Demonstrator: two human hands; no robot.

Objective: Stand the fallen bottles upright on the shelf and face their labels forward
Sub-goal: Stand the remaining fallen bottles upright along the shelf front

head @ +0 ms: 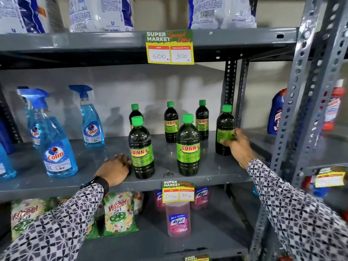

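Several dark Sunny bottles with green caps stand upright on the grey middle shelf (216, 172). The front left bottle (141, 147) and the front middle bottle (188, 147) show their labels forward, as do two at the back (171, 123) (202, 121). Another bottle (134, 113) stands half hidden behind the front left one. My right hand (238, 146) grips the rightmost bottle (225, 129) at its label, which faces sideways to the right. My left hand (114, 169) rests flat on the shelf, fingers beside the base of the front left bottle.
Blue Colin spray bottles (56, 147) stand at the shelf's left. Price tags hang on the shelf edges (170, 47) (178, 192). A grey perforated upright (301, 102) rises at the right. Detergent packs (118, 213) and pink Lizol bottles (178, 219) fill the lower shelf.
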